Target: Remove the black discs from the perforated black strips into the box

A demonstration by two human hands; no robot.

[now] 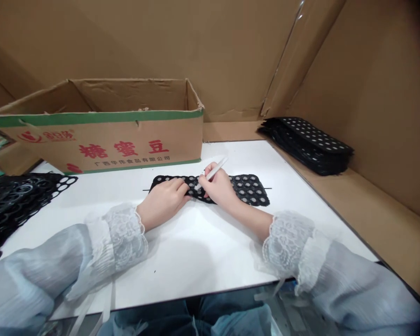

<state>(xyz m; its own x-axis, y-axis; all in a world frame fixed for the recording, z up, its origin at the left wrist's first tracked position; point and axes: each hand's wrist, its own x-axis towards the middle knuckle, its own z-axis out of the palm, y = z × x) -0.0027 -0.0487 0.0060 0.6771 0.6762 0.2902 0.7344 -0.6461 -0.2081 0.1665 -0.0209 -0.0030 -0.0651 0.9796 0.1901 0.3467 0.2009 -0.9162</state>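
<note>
A black strip with rows of round grey-white spots [247, 186] lies across the white tabletop in front of me. My left hand [166, 198] rests on the strip's left half, its fingers bent together and gripping the near edge. Pinched in my right hand [217, 185] is a slim white pen-like tool [217, 167], slanting up to the right. Its lower end meets the strip close to my left fingertips. My fingers hide the middle of the strip, and the exact tip of the tool cannot be made out.
An open cardboard box [143, 140] with red lettering stands behind my left hand. To the left lies a heap of black sheets with round holes [17, 196]. A stack of black spotted sheets [308, 144] sits at the right, beyond the white tabletop [182, 266]. Cardboard walls [231, 56] enclose the back and right.
</note>
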